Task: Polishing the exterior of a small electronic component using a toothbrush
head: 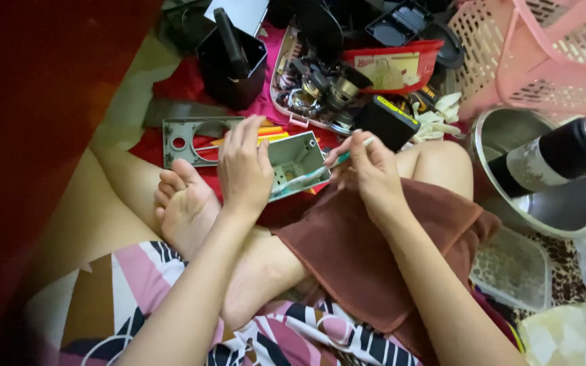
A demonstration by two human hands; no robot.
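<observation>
1. head view: left hand [244,166], fingers curled, grips the back edge of a small grey-green open plastic box housing [298,163], held tilted above the lap.
2. right hand [367,169] pinches a thin white-and-green brush-like stick [337,163]; its far end lies along the housing's lower front edge.
3. a brown cloth [367,257] drapes over the right thigh under the right hand.
4. beyond: a flat grey plate with round hole [188,139], pink plastic basket [544,54], steel bowl [564,210] holding a dark flask [564,154].
</observation>
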